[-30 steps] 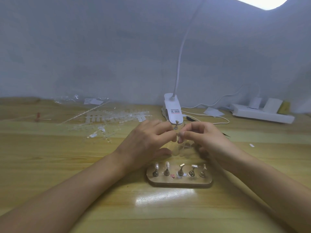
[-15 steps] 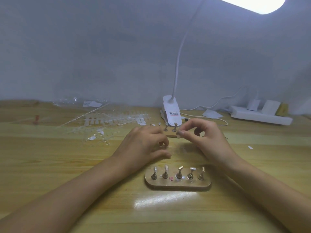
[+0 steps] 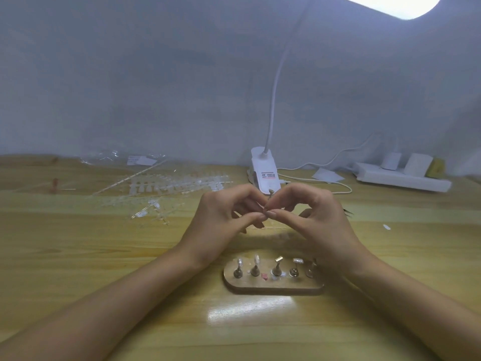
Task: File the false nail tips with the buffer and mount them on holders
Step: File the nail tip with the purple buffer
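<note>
My left hand (image 3: 221,220) and my right hand (image 3: 320,217) meet fingertip to fingertip above the table. My right thumb and forefinger pinch a small metal holder peg (image 3: 270,192), whose head sticks up between the hands. My left thumb and forefinger pinch something tiny against it, apparently a clear nail tip, mostly hidden by the fingers. In front of the hands lies an oval wooden base (image 3: 273,286) with several metal holders; some carry pale nail tips (image 3: 256,259). Clear false nail tips on plastic strips (image 3: 177,183) lie spread at the back left.
A white clip lamp (image 3: 264,170) stands behind the hands, its neck rising to the lit head at the top right. A white power strip (image 3: 400,179) with plugs and cables lies at the back right. A plastic bag (image 3: 114,157) lies near the wall.
Both hands have risen off the table and closed together. The right hand now holds the holder peg up between the fingertips.
</note>
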